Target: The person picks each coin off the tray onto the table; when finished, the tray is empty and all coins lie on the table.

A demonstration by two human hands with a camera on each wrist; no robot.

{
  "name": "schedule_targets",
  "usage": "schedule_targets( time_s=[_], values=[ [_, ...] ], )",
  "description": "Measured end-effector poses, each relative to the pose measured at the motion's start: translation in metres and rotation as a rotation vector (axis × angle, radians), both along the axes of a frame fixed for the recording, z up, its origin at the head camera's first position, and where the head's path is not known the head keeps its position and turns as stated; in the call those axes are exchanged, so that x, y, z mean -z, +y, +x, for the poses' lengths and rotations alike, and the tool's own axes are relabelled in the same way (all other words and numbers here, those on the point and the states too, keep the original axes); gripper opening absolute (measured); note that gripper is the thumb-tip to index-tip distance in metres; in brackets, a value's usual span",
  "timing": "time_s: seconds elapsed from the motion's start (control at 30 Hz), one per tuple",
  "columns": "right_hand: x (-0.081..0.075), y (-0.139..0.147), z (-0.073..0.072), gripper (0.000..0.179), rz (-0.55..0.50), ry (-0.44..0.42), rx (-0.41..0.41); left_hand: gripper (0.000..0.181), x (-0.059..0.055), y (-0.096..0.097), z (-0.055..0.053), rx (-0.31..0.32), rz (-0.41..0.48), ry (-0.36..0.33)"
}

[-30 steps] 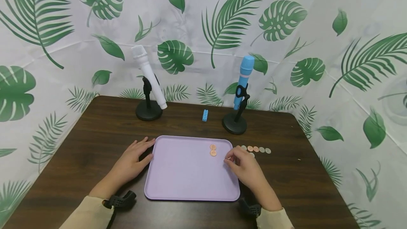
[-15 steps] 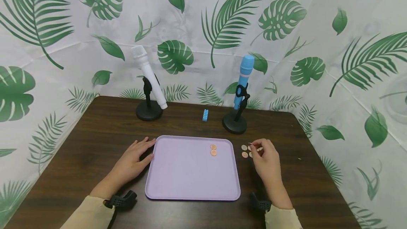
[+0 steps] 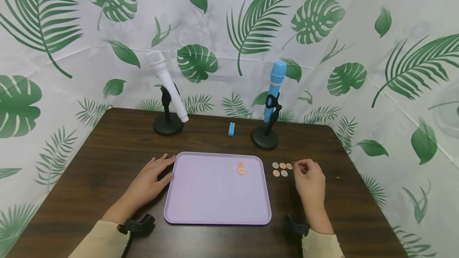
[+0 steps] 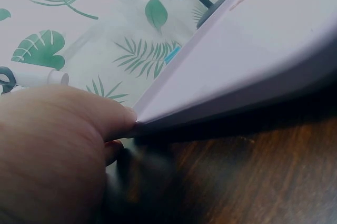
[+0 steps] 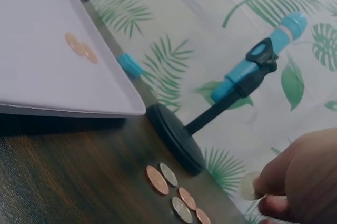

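Observation:
My right hand [image 3: 310, 178] is at the right end of a small group of coins [image 3: 283, 166] lying on the table, right of the tray. In the right wrist view its thumb and finger pinch a silver coin [image 5: 248, 186]. The loose coins are copper and silver, in two short rows. My left hand [image 3: 152, 178] lies by the left edge of the lilac tray [image 3: 215, 190], its fingers extended; in the left wrist view the thumb [image 4: 118, 116] touches the tray's rim. Two copper coins [image 3: 241, 168] lie near the tray's upper right corner.
Behind the tray, a white microphone [image 3: 170, 88] leans in a black stand [image 3: 167, 124] at left. A blue microphone [image 3: 275, 86] in another stand [image 3: 264, 136] is at right. Between them lies a small blue block [image 3: 231, 129]. A leaf-printed cloth [image 3: 215, 23] hangs behind the table.
My right hand has gone from the tray's right edge, over the coins, to the right end of their row. Coins it covered before now show. My left hand has stayed in place.

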State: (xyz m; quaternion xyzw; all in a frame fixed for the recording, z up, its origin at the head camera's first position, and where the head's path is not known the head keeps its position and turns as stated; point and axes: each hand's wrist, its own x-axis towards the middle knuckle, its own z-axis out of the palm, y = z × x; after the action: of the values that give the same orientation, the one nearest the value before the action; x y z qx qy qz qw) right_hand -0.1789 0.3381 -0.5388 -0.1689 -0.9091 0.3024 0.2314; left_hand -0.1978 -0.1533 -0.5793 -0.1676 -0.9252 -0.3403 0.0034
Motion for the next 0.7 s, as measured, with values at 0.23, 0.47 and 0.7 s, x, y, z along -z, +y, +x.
schedule_targets(
  time_s=[0.23,0.47,0.7],
  values=[
    [-0.001,0.008,0.003,0.027,-0.014,-0.189,0.054,0.059,0.000,0.000,0.000,-0.002,0.002,-0.002],
    [-0.001,0.017,0.004,0.030,0.013,-0.325,0.028,0.059,0.000,0.000,0.000,0.001,0.003,-0.003],
    [0.007,0.021,0.002,0.029,0.002,-0.366,0.026,0.059,0.002,-0.001,-0.001,0.005,0.003,0.000]
  ],
)
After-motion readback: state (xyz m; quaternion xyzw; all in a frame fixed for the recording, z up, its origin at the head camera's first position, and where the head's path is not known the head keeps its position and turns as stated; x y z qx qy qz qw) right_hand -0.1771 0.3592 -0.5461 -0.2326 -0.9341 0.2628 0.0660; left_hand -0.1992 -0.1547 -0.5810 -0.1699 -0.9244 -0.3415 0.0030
